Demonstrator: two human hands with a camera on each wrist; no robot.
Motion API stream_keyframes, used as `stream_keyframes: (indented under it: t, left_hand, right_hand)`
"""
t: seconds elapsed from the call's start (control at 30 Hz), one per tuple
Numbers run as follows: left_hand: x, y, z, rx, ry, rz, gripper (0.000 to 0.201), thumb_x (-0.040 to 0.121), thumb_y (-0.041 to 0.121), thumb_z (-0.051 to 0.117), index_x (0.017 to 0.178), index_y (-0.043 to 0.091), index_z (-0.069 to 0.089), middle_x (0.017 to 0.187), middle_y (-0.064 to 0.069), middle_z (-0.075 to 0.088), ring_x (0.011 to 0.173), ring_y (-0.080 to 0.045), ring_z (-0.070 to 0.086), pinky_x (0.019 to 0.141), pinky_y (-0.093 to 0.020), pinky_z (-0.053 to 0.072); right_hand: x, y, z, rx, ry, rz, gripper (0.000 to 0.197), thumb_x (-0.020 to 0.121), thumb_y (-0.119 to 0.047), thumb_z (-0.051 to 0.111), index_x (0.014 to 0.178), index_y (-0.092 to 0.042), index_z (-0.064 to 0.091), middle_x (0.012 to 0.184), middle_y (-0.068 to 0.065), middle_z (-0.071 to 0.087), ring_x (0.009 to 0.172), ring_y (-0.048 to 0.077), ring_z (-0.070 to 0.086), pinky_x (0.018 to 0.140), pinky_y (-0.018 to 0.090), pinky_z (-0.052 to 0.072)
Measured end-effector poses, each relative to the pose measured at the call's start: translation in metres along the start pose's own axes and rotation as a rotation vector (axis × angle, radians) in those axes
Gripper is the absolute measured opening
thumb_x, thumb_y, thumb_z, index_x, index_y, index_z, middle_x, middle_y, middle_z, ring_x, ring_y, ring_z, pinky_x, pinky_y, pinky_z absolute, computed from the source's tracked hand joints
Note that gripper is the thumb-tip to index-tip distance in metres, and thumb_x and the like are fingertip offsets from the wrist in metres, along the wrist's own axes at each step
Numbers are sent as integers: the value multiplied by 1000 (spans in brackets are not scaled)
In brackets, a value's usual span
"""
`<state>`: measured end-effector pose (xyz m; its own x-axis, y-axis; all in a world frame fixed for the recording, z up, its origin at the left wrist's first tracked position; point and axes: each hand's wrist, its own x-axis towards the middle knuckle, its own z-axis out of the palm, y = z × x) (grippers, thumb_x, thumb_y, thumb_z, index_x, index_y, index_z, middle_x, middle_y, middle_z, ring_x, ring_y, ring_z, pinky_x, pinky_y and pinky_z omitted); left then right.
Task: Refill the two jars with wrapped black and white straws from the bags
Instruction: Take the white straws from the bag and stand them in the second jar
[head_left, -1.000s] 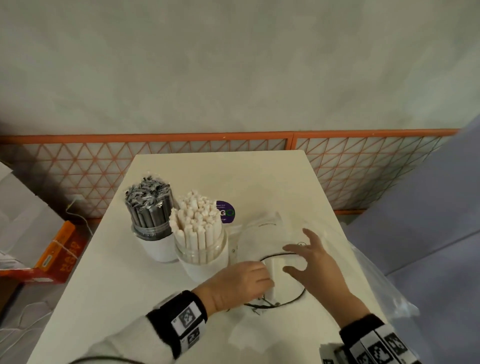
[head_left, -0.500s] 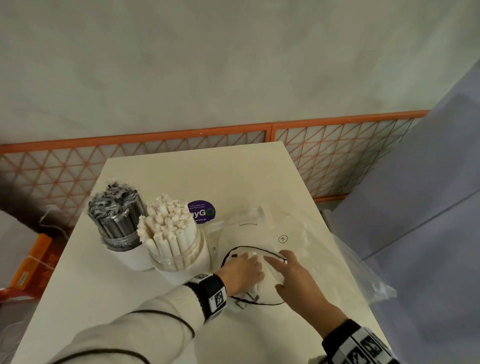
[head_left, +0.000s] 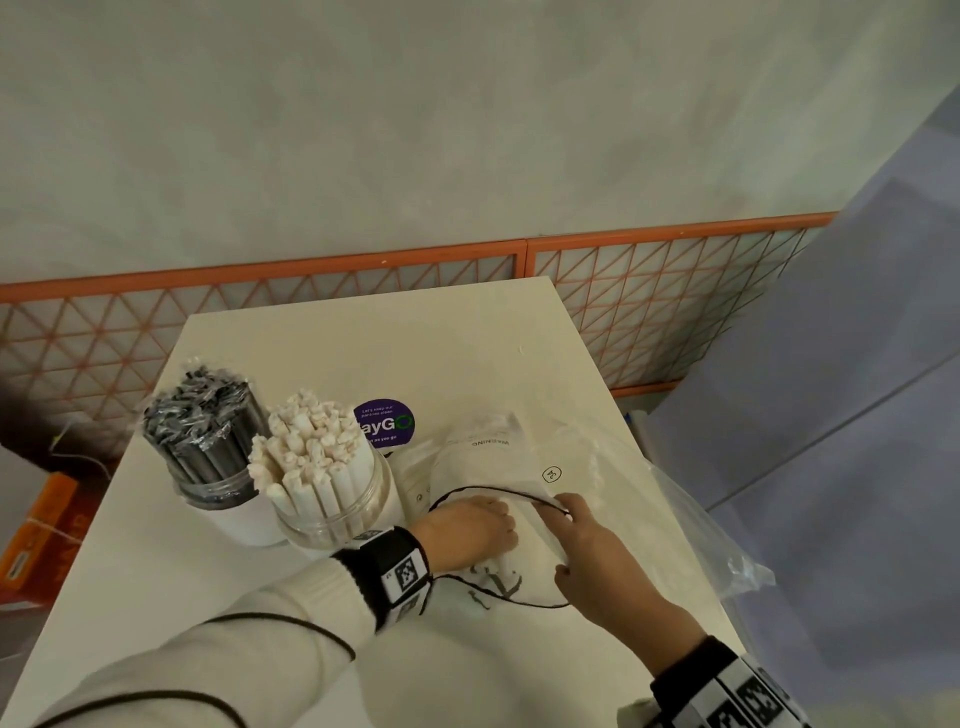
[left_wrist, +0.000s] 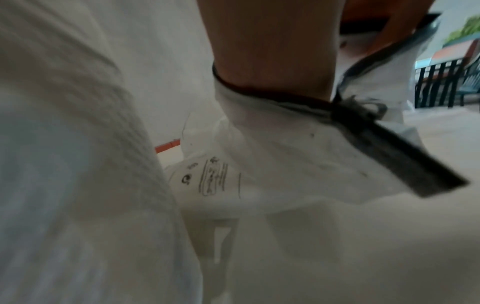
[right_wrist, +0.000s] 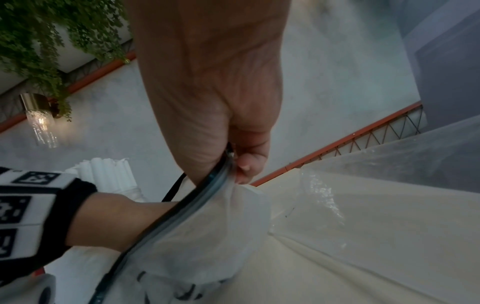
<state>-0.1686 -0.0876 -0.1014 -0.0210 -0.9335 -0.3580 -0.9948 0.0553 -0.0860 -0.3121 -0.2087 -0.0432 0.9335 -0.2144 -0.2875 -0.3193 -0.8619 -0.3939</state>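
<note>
Two jars stand at the table's left: one packed with black wrapped straws (head_left: 208, 436), one with white wrapped straws (head_left: 322, 467). To their right lies a translucent white bag (head_left: 498, 457) whose mouth has a black rim. My left hand (head_left: 467, 530) reaches into that mouth, its fingers curled over a bunch of white wrapped straws (head_left: 496, 564). In the left wrist view the hand (left_wrist: 270, 51) disappears into the bag (left_wrist: 285, 154) and its fingers are hidden. My right hand (head_left: 597, 551) pinches the bag's black rim; the right wrist view shows thumb and fingers (right_wrist: 244, 164) closed on it.
A second, clear plastic bag (head_left: 701, 519) lies crumpled over the table's right edge. A purple sticker (head_left: 384, 422) sits behind the white jar. The cream table (head_left: 363, 353) backs onto an orange lattice fence (head_left: 649, 301). An orange box (head_left: 41, 525) lies on the floor at left.
My left hand has pushed further into the bag's mouth. My right hand has gone from lying spread on the bag to pinching its black rim. The view has swung to the right.
</note>
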Motion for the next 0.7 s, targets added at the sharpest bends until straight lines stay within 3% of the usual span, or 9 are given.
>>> stream_keyframes:
  t: [0.13, 0.2, 0.3, 0.37, 0.43, 0.5, 0.53, 0.6, 0.7]
  left_hand:
    - [-22, -4, -23, -238, 220, -21, 26, 81, -8, 51, 103, 4, 59, 100, -12, 62, 95, -28, 57, 77, -39, 48]
    - [-29, -4, -32, -382, 342, -73, 21, 80, -1, 57, 98, 8, 61, 95, -5, 66, 88, -22, 61, 74, -35, 50]
    - [-37, -1, -49, -645, 572, -192, 7, 86, 16, 62, 92, 12, 63, 83, 4, 64, 78, -10, 59, 72, -18, 44]
    - [-43, 2, -58, -861, 661, -308, 13, 88, 26, 65, 88, 14, 64, 75, 6, 60, 72, -7, 55, 68, -12, 41]
    - [-49, 4, -64, -1071, 778, -431, 15, 86, 26, 68, 81, 14, 62, 74, -1, 60, 67, -10, 54, 65, -14, 42]
    - [-55, 5, -71, -1273, 958, -512, 19, 86, 16, 68, 71, 13, 56, 72, 6, 59, 66, -7, 56, 67, -13, 45]
    - [-58, 4, -76, -1365, 1044, -533, 19, 86, 12, 67, 71, 11, 55, 71, 10, 60, 68, -6, 59, 71, -15, 47]
    - [-68, 2, -90, -1468, 1191, -560, 17, 89, 10, 62, 77, 2, 55, 70, 6, 63, 71, -8, 63, 75, -21, 50]
    - [-89, -1, -115, -1533, 1387, -536, 17, 88, 21, 58, 77, 10, 54, 64, -3, 59, 67, -20, 62, 78, -36, 53]
  right_hand:
    - [2, 2, -7, -69, 18, 8, 75, 82, 3, 52, 145, -28, 24, 145, 0, 23, 77, 23, 58, 66, 26, 49]
    - [2, -1, -8, -127, 9, -20, 81, 80, 4, 53, 146, -30, 20, 143, 3, 25, 69, 23, 52, 60, 26, 44]
    - [3, -5, -9, -195, 4, -43, 85, 79, 8, 49, 147, -31, 15, 138, 6, 28, 58, 20, 43, 51, 24, 35]
    - [4, -6, -11, -192, 15, -47, 87, 80, 8, 48, 148, -33, 13, 137, 5, 28, 57, 17, 40, 46, 20, 27]
    - [6, -7, -14, -159, 19, -25, 86, 81, 7, 48, 149, -32, 13, 139, 5, 26, 58, 15, 40, 45, 17, 26]
    - [8, -9, -16, -137, 17, 6, 82, 82, 7, 47, 149, -28, 14, 143, 5, 23, 62, 16, 43, 52, 19, 33]
    - [8, -10, -16, -131, 17, 17, 81, 83, 7, 47, 149, -27, 15, 144, 5, 22, 65, 17, 45, 55, 20, 35]
    - [10, -11, -15, -123, 23, 19, 79, 84, 6, 46, 149, -27, 17, 145, 5, 22, 66, 17, 47, 56, 19, 36]
    - [11, -13, -12, -112, 20, 19, 77, 85, 3, 48, 149, -30, 17, 147, 4, 21, 70, 16, 49, 59, 17, 36]
